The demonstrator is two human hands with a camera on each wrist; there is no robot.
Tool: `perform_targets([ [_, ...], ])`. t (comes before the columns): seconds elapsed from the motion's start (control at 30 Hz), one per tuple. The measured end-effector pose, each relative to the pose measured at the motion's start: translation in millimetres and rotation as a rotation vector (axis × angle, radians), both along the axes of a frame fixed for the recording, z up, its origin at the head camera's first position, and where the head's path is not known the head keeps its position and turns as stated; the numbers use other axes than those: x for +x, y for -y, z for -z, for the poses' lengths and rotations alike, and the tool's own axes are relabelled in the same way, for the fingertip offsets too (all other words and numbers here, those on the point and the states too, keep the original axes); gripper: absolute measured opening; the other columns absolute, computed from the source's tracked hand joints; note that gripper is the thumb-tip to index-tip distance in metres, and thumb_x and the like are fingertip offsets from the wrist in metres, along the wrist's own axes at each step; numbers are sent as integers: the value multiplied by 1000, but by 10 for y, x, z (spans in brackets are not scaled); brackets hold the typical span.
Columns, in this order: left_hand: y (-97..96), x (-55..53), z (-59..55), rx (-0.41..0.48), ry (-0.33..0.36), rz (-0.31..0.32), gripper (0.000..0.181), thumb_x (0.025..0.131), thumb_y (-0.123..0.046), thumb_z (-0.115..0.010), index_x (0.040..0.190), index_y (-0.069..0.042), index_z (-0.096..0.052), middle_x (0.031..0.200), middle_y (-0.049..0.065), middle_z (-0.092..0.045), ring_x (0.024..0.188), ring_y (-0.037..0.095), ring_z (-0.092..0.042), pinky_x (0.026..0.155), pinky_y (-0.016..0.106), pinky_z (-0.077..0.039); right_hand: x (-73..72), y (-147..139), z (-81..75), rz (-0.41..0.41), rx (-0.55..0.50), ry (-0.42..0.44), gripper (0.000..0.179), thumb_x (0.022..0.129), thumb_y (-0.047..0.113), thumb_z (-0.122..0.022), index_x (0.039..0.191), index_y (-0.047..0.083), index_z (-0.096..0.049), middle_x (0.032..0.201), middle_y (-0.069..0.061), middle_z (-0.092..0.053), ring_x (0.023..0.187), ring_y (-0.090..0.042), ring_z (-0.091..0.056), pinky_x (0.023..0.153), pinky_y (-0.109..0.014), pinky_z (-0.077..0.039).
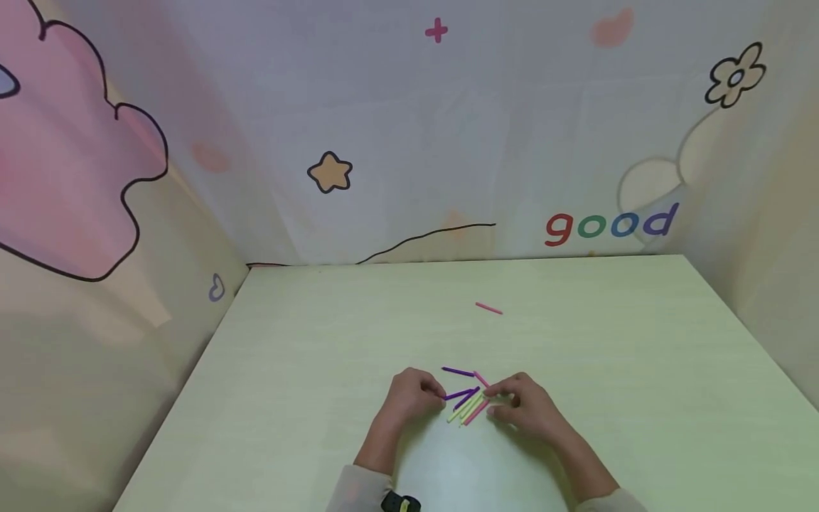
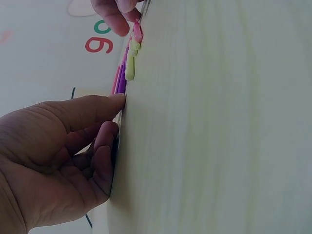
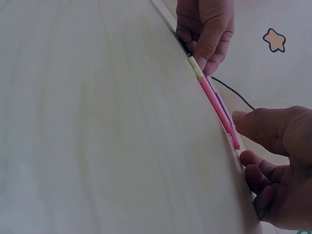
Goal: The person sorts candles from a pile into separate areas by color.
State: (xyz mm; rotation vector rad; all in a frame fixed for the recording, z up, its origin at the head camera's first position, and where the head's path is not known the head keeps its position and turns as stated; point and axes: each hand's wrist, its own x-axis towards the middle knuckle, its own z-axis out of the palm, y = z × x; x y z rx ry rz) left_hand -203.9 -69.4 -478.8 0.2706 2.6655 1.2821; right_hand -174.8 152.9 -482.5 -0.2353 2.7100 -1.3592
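Observation:
A loose fan of short coloured sticks lies on the table between the two hands. My left hand (image 1: 414, 393) pinches the left end of a purple stick (image 1: 458, 394) between thumb and fingertips. Another purple stick (image 1: 466, 399) and yellow-green sticks (image 1: 462, 411) lie beside it, slanting. My right hand (image 1: 526, 404) is at the right ends of the group, with thumb and forefinger apart; a fingertip touches the sticks there. Along the near side lies a pink stick (image 3: 217, 105). Behind the group are a purple stick (image 1: 458, 371) and a pink stick (image 1: 481, 379).
One more pink stick (image 1: 489, 308) lies alone farther back on the pale wooden table (image 1: 288, 341). A printed cloth (image 1: 397, 107) stands along the table's back edge, with similar cloth at both sides. A dark band (image 1: 401, 503) is on the left sleeve.

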Motion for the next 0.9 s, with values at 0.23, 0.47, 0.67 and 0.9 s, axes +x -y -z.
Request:
perform_targets([
  [0.23,-18,9,15,-5,15,-3,7,69,-1,-75,72,-6,-71,64,-5,-59,66,11,-50,62,27,-43,12,-9,11,0,16,7,23,74,6,-76,96,10,-72,91,-4,-49,73,-18,-43,62,-31,-38],
  [0.47,-38,22,13,8,15,-6,7,69,0,-75,72,-6,-71,64,-5,-59,66,11,-50,62,28,-43,26,-28,14,-1,34,7,24,74,8,-77,97,12,-72,93,-4,-49,74,-18,-43,63,-32,-38],
  [0.67,-29,17,6,-2,14,1,7,70,0,-74,73,-6,-71,64,-5,-59,65,11,-50,62,27,-43,-1,6,-17,-21,82,-19,20,78,11,-73,97,13,-71,89,-2,-49,74,-17,-45,64,-32,-38],
  [0.9,1,-9,-13,1,29,-9,7,70,-1,-75,73,-6,-71,65,-4,-59,67,12,-50,63,28,-43,-112,79,-21,-28,153,-31,7,80,11,-71,82,17,-68,80,2,-50,77,-15,-46,65,-32,-38],
])
